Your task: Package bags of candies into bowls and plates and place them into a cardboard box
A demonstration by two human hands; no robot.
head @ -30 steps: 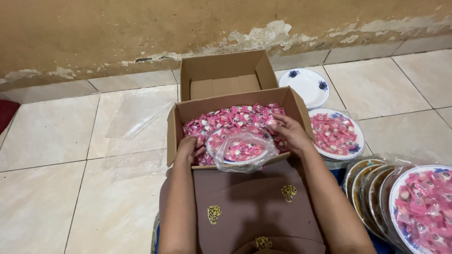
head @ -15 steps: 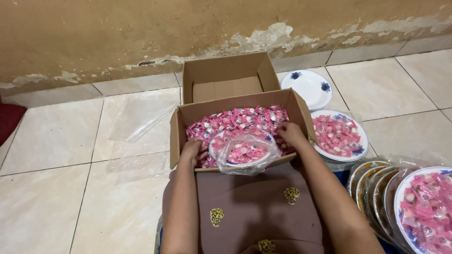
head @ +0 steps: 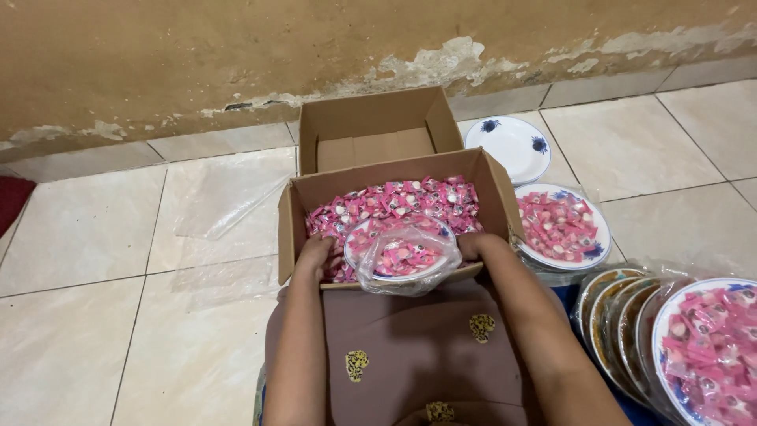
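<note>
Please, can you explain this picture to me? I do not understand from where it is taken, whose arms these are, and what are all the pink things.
The picture comes from a camera worn on a person's head, looking down, so the two bare arms are that person's own. There is no machine here. The person sits on a tiled floor by a wall. The left hand and the right hand reach into a cardboard box full of small pink wrapped sweets. Between them they hold a plate of sweets in a clear plastic bag, each hand's grip at one side of it. Behind is an empty second box. To the right lie an empty white plate, a filled plate, and a row of more plates, the nearest one filled too.
</note>
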